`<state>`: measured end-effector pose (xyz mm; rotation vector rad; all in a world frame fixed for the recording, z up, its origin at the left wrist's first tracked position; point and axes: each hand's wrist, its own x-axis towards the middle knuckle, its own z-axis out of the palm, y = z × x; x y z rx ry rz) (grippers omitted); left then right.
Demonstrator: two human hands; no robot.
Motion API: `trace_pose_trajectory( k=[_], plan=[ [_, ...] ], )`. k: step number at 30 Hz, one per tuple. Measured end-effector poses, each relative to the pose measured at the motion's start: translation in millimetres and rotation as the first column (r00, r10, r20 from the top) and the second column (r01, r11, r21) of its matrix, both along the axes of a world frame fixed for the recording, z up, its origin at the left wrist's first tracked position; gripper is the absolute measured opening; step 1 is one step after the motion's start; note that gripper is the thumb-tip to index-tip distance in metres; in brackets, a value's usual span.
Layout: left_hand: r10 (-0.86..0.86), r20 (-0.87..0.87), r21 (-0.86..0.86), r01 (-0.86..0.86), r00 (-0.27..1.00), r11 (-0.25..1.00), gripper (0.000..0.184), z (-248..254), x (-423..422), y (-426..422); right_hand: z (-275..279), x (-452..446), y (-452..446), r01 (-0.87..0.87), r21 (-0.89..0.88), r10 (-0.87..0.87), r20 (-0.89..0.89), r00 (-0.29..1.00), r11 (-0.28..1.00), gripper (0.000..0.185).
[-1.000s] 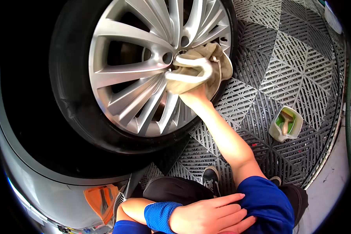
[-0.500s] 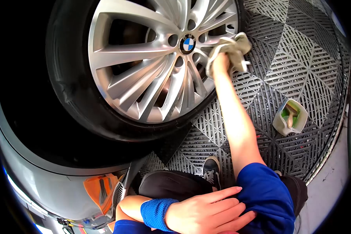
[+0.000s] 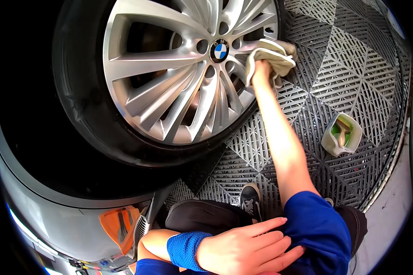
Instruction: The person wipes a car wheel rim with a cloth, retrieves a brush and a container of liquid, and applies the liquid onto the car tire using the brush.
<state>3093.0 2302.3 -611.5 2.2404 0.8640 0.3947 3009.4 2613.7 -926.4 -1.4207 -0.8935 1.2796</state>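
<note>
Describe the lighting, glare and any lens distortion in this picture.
In the head view, the right forearm looks nearly blown out; the silver spokes catch bright sheen; the wheel arch sinks into black, hiding detail; the floor grating seems bowed at its right edge, wide-angle style, inside dark corners; the center badge looks fairly crisp.

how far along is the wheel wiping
Likely done: the silver multi-spoke rim looks clean around its blue-and-white badge. In hand: the right hand has a beige cloth at the rim's outer edge. Perhaps left: the black rubber tyre, marked on its sidewall.
</note>
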Motion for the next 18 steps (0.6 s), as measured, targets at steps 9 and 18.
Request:
trace_pose_trajectory(
  k=[9,18],
  plan=[
    [0.067,0.065,0.145,-0.076,0.996,0.987,0.04,-8,13,7,21,17,30,-0.214,0.725,-0.207,0.444,0.872,0.654,0.042],
    [0.175,0.206,0.178,-0.213,0.963,0.961,0.024,-10,13,14,85,-49,-23,-0.265,0.68,-0.007,0.37,0.929,0.684,0.059]
  ],
)
